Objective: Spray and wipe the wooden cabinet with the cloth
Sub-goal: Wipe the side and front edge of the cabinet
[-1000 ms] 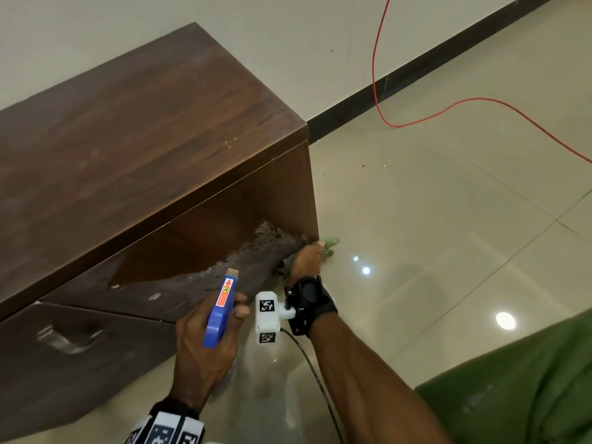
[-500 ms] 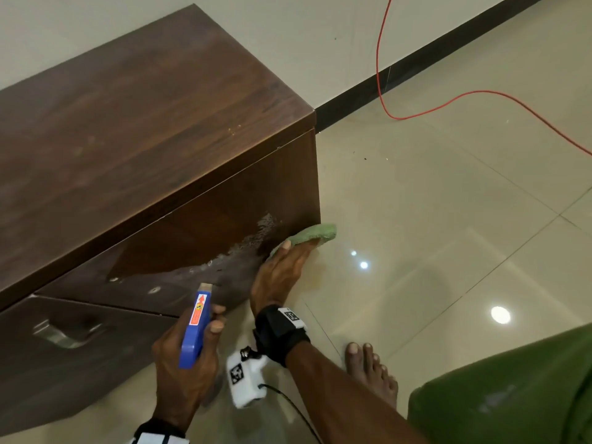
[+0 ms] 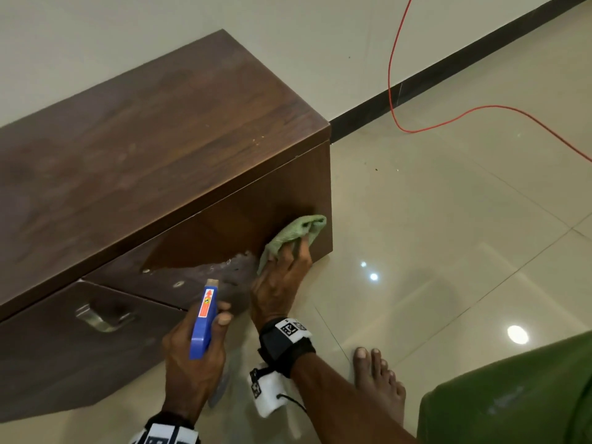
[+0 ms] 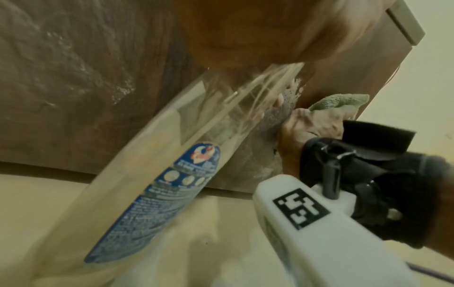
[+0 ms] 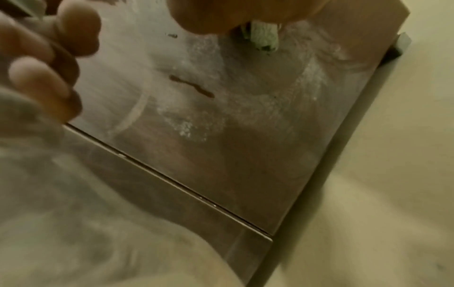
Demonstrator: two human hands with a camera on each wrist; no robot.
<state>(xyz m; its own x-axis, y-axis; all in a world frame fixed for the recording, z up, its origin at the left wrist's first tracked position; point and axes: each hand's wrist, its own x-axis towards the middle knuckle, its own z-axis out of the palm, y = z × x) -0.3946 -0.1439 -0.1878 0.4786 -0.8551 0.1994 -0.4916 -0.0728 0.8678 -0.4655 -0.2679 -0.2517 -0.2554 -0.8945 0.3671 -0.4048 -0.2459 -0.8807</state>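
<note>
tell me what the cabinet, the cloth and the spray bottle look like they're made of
Cabinet: dark brown wood-grain panels with a smooth, faintly glossy face, probably laminate or veneer over board; its handle looks like brushed metal.
Cloth: pale green with a nubby pile, likely microfibre or terry.
Spray bottle: clear, glossy see-through body, apparently plastic, with a printed blue label; its blue trigger head looks like hard moulded plastic.

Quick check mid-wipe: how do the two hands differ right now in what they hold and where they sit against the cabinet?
The right hand presses the green cloth against the cabinet front near its right edge; the left hand grips the spray bottle and stays off the wood. The right hand sits higher and nearer the corner; the left hand hangs lower, in front of the foamy patch. Both wear wrist straps and face the same panel.
</note>
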